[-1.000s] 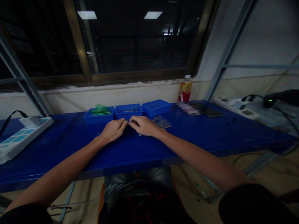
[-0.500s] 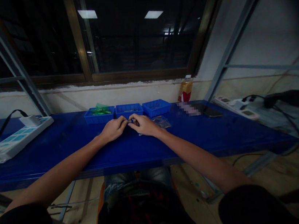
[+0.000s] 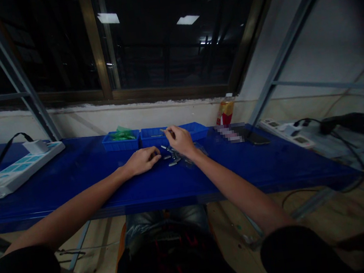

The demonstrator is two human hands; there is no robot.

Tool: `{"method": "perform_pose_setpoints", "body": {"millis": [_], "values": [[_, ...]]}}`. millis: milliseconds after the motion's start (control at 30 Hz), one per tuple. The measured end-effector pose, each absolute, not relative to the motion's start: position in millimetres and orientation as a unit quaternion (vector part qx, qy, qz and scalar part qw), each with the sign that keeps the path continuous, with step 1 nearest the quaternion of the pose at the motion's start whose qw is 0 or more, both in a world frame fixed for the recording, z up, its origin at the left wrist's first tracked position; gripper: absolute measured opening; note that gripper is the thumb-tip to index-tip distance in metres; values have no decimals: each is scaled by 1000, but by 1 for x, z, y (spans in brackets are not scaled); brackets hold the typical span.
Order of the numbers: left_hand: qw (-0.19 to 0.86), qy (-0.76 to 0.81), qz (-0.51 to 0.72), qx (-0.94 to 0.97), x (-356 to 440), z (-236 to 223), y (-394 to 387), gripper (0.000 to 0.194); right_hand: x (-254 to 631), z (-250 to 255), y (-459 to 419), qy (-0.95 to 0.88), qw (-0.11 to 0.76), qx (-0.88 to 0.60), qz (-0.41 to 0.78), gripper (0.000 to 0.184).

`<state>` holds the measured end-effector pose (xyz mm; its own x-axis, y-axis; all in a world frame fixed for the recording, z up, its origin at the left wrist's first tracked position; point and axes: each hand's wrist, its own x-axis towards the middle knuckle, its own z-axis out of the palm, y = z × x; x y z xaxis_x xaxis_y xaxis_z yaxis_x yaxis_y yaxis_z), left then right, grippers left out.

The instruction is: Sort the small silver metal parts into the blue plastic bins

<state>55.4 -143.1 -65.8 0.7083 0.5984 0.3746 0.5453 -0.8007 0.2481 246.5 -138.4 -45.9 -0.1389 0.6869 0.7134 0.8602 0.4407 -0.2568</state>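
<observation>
My left hand point(image 3: 144, 160) rests on the blue tabletop point(image 3: 115, 188), its fingers loosely bent and a gap between thumb and forefinger; I see nothing in it. Beside its fingertips lie several small silvery metal parts point(image 3: 172, 157). My right hand point(image 3: 180, 142) is raised above these pieces, at the front of the middle blue bin point(image 3: 147, 143). Its thumb and forefinger pinch a small slim part point(image 3: 163, 131), too tiny and blurred to name. A clear plastic bag point(image 3: 201, 148) lies partly hidden behind the right wrist.
A left blue bin point(image 3: 109, 146) holds green packets point(image 3: 123, 135); a right blue bin point(image 3: 200, 132) stands partly behind my hand. Power strips point(image 3: 14, 173) lie at both sides. A bottle point(image 3: 225, 111) and a dark phone point(image 3: 257, 137) are at the back right.
My hands were together over the table and have come apart. The right one has moved up and forward toward the middle bin, uncovering the metal parts; the left has shifted slightly right.
</observation>
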Motion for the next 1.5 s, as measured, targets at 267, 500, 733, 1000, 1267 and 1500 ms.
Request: {"method": "perform_pose_setpoints", "body": {"millis": [267,500,733,1000,1267,1500], "values": [[-15,253,200,946,79,-77,-134,18,268,-51,-127,-723,363,-576,-117,26],[15,274,190,943,84,-81,-113,24,253,-65,-135,-784,334,-521,-55,31],[-8,297,228,927,77,-78,-110,20,250,-68,-133,-800,303,-516,-39,37],[15,333,331,883,66,-69,-103,26,247,-69,-135,-803,341,-488,-5,30],[22,323,330,887,71,-74,-105,26,247,-72,-134,-799,341,-493,-43,27],[0,338,295,894,71,-71,-108,28,246,-73,-139,-825,342,-450,0,28]]}}
